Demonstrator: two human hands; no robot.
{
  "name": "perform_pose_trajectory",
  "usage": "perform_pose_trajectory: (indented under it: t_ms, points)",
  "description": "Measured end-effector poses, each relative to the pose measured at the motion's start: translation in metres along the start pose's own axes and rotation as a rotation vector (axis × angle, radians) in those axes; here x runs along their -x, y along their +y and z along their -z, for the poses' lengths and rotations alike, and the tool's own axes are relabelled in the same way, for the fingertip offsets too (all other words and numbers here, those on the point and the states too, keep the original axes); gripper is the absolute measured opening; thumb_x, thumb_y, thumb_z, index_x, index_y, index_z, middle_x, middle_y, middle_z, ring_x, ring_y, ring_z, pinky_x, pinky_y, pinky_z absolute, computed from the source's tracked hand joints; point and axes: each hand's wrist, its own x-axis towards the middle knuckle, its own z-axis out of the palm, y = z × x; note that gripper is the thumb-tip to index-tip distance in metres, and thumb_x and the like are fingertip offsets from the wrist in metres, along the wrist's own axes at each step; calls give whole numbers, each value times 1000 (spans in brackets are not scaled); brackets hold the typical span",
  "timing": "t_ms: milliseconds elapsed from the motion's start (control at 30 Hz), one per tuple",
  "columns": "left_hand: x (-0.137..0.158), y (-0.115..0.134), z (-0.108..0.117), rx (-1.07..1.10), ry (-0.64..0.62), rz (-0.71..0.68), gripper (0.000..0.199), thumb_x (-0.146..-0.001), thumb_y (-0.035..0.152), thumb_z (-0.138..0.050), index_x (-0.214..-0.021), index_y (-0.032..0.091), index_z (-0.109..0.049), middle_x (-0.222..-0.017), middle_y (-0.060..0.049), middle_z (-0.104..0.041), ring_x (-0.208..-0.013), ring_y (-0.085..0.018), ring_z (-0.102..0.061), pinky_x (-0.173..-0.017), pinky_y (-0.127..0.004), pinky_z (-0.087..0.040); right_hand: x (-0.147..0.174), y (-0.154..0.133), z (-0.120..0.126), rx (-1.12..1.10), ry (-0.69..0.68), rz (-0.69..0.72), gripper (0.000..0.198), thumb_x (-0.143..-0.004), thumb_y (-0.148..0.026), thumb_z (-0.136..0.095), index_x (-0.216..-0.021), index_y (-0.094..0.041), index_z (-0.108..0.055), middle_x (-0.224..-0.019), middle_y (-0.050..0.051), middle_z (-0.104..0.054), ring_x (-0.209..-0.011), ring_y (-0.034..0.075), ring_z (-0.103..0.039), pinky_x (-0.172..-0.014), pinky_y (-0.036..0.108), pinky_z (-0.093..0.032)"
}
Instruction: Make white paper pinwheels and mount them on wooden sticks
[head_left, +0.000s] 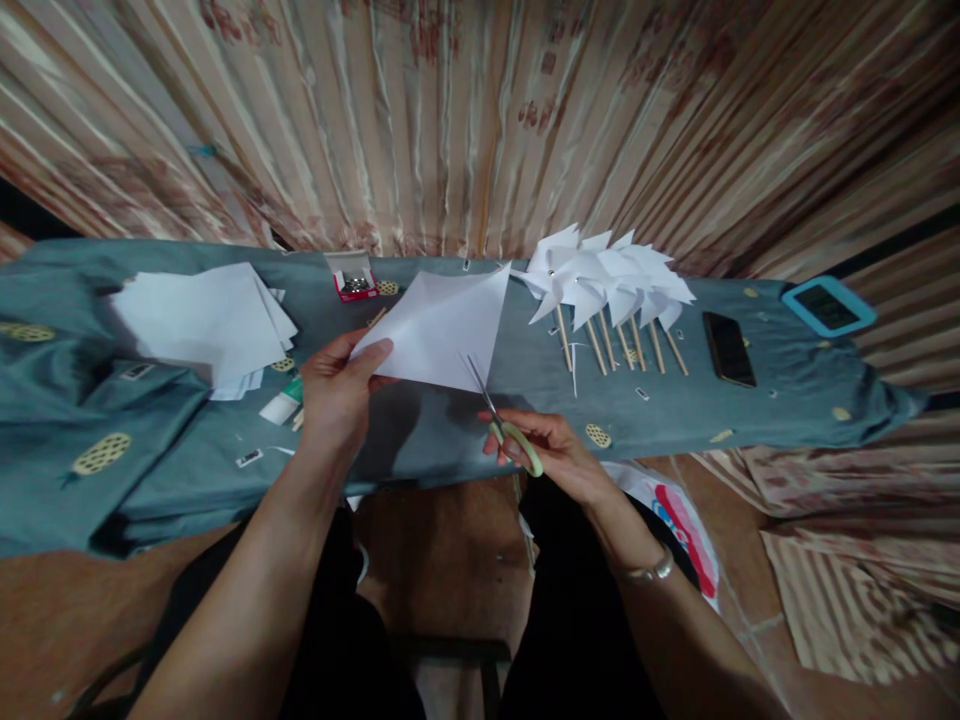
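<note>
A white paper sheet [442,325] is pinched at its left corner by my left hand [341,375], thumb on top. It is held above the cloth-covered table. My right hand [544,445] grips scissors [517,445] with pale green handles, fingers through the loops. The blades are slightly apart and overlap the paper's near right edge; whether they touch it I cannot tell. Just right of the sheet lie several white paper pinwheels [611,275] on wooden sticks, overlapping in a row.
A stack of white paper [202,320] lies at left. Behind my left hand stands a small red and white box [354,278] of metal pins. A green and white packet [283,402] is near my left wrist. At right are a dark phone [729,348] and a blue-framed device [829,306].
</note>
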Motion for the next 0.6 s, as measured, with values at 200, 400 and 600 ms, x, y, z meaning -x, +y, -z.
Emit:
perform_pose_trajectory:
  t_ms: [200, 400, 600]
  points:
    - [2, 1, 0, -3, -32, 18, 31, -50, 34, -85, -73, 20, -72, -77, 2, -71, -68, -16, -60, -53, -29, -53, 1, -1, 3, 7, -12, 2, 43, -72, -41, -79, -110, -22, -72, -79, 0, -68, -67, 11, -57, -61, 25, -46]
    - [1, 0, 0, 4, -22, 12, 28, -50, 31, -84, -72, 19, -71, -73, 2, -70, -64, -14, -60, -51, -27, -53, 2, 1, 5, 10, -8, -1, 44, -71, -41, -80, -110, -23, -72, -82, 0, -69, -69, 11, -59, -66, 26, -48]
    - [0, -1, 1, 2, -35, -12, 25, -56, 27, -82, -76, 18, -71, -78, 0, -71, -65, -15, -61, -52, -28, -53, 3, 2, 5, 2, 5, 0, 45, -70, -43, -80, -110, -23, -72, -83, 0, -69, -71, 11, -59, -69, 27, -49]
